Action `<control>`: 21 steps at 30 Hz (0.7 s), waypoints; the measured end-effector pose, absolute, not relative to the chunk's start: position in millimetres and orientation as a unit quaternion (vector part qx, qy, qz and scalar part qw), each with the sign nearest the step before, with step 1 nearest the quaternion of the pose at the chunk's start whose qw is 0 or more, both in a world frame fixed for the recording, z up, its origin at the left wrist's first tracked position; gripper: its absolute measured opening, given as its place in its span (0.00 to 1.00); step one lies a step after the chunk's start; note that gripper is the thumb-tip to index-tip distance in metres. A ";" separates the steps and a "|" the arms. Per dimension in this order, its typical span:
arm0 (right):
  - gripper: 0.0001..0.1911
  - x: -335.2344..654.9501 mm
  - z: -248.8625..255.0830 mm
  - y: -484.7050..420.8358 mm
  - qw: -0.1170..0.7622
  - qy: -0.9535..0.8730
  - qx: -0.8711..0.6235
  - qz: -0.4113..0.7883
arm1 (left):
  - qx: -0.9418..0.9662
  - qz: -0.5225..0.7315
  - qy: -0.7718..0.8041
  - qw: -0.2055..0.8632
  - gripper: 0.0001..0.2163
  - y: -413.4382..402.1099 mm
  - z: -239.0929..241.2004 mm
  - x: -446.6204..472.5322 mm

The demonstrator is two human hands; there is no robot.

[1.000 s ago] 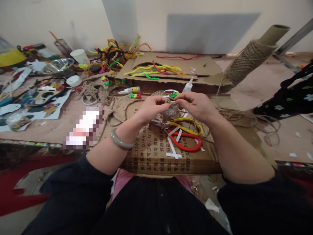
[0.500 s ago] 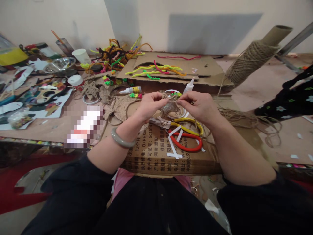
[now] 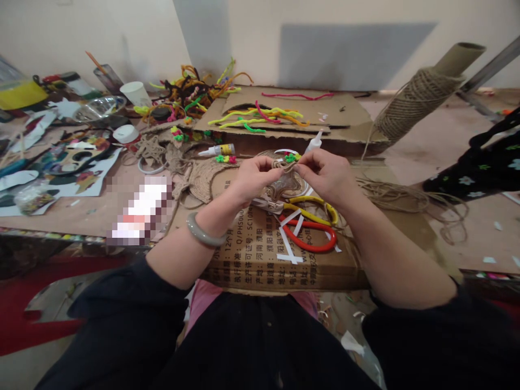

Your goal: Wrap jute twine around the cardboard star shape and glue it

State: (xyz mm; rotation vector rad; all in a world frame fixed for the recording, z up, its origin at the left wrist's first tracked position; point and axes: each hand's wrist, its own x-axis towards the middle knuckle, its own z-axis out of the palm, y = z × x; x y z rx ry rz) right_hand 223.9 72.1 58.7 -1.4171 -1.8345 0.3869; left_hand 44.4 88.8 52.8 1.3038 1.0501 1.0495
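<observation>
A: Seeing what b/w the 2 hands?

B: Holding up a star-like piece (image 3: 278, 189), clear-looking mid, w/ twine (image 3: 289, 167) along its edge. Hanging over the cardboard (image 3: 252, 273), right by the scissors (image 3: 312, 248) (touching or not, can't tell).

A: And the fingers?

B: Narrow on both sides. Gripping the piece's upper L edge w/ L hand (image 3: 255, 179), thumb against forefinger. Pinching twine at the upper R w/ R hand (image 3: 327, 173); on the edging or on a loose strand, can't tell.

A: Which step, then?

B: Prob. fitting or adjusting twine along the top edge, by the look of the 2 pinches. Impossible to tell re: glue.

A: Next move calling for what?

B: Prob. for a steady L pinch and light R pressure, to seat twine w/o bending the clear mid. If needing glue, reach for the white bottle (image 3: 313, 143), just beyond R hand. If trimming, lift the scissors gently, w/ paper strips (image 3: 286, 244) lying by the red handle.
</observation>
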 end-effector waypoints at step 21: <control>0.10 223.6 60.9 75.0 0.362 -0.710 -0.534 0.281 | 0.556 0.423 0.406 0.589 0.06 86.8 52.7 43.0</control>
